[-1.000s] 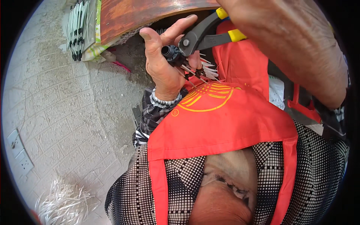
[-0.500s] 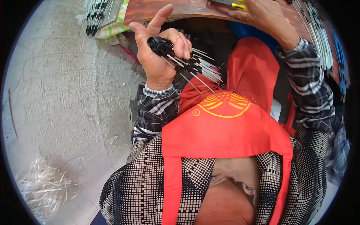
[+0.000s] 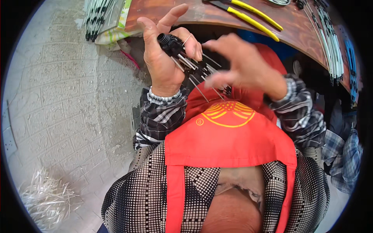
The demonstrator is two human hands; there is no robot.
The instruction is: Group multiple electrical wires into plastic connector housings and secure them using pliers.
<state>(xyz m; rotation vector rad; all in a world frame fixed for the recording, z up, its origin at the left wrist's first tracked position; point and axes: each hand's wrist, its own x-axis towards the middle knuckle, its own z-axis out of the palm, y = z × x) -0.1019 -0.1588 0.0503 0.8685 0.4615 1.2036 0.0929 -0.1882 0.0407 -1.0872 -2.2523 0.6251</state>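
Observation:
My left hand (image 3: pixel 165 58) is closed around the black hub end of an umbrella frame (image 3: pixel 169 42), its index finger stretched up and a ring on one finger. White and black ribs run from the hub down toward my lap. Over those ribs, from the right, comes my right hand (image 3: pixel 248 68), blurred, with thumb and fingers apart and nothing in them. It partly hides the lower ribs. On the table lies a pair of pliers (image 3: pixel 254 19) with yellow handles.
The brown wooden table (image 3: pixel 178 13) curves across the far side. Bundles of white and black ribs lie at its left (image 3: pixel 97 17) and right (image 3: pixel 332 46), with blue ribs (image 3: pixel 351 64) further right. A red apron (image 3: pixel 229 143) covers my lap. Shredded strips (image 3: pixel 48 200) lie on the floor.
My right hand has let go of the yellow-handled pliers on the table and come down and left to the ribs. My left hand keeps hold of the umbrella frame, nearly still.

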